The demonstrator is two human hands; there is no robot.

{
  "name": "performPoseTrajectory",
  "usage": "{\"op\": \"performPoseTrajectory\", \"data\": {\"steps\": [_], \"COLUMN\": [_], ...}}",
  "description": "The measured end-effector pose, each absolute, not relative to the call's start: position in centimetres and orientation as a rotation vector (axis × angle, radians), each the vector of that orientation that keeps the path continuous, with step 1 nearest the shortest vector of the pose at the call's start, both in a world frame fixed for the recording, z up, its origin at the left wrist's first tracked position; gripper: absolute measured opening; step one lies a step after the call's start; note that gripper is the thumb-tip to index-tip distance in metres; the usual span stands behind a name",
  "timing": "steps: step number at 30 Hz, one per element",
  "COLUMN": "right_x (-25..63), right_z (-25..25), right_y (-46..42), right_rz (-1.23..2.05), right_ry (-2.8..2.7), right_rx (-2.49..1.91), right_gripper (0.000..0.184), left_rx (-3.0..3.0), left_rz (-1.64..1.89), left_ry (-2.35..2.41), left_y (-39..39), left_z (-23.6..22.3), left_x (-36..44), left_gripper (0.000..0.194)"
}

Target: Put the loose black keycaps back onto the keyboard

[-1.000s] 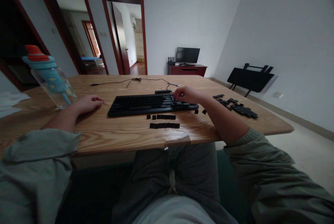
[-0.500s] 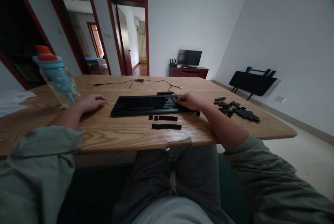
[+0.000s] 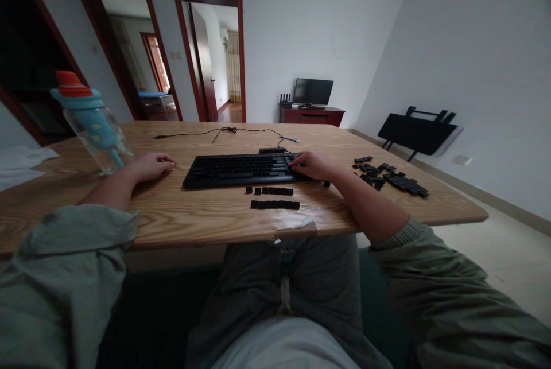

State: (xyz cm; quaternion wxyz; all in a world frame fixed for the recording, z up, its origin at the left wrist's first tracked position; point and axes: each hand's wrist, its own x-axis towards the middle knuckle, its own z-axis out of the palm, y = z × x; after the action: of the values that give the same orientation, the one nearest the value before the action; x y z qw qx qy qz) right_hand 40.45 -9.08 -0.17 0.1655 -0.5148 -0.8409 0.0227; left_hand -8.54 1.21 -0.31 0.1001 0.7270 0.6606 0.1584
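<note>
Across wood-grain tabletop (image 3: 193, 220): black computer keyboard (image 3: 235, 173), ahead, long axis left to right; right hand (image 3: 316, 165) nearer, at its right end, fingers bunched, cannot tell on what; left hand (image 3: 150, 167) loosely relaxed, visibly holding nothing, beyond its left end

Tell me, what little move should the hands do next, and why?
I'd probably slide the left hand over to steady the long black rectangular keyboard. That hand seems to hold nothing and rests beside it on the light-brown wood-grain table, while the right hand is down at the keyboard's right end, where a push might shift it.
</note>
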Motion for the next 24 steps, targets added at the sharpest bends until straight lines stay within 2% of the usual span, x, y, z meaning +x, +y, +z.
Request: {"op": "performPoseTrajectory", "data": {"steps": [6, 12, 20, 24], "right_x": [40.44, 40.64, 40.37, 39.98], "right_z": [-0.15, -0.45, -0.51, -0.36], "right_y": [-9.12, -8.91, -9.40, -9.54], "right_rz": [0.069, 0.032, -0.084, -0.154], "right_ry": [-2.312, -2.372, -2.426, -2.440], "right_rx": [-1.541, -1.539, -1.596, -1.603], "right_gripper": [0.024, 0.022, 0.030, 0.028], "left_rx": [2.147, 2.153, 2.160, 2.132], "left_rz": [0.428, 0.458, 0.438, 0.456], "left_ry": [1.944, 1.958, 1.949, 1.960], "left_y": [1.65, 2.15, 1.78, 1.67], "left_z": [-0.61, -0.81, -0.80, -0.78], "left_x": [-8.79, -9.19, -8.95, -8.81], "left_gripper": [0.037, 0.034, 0.032, 0.032]}}
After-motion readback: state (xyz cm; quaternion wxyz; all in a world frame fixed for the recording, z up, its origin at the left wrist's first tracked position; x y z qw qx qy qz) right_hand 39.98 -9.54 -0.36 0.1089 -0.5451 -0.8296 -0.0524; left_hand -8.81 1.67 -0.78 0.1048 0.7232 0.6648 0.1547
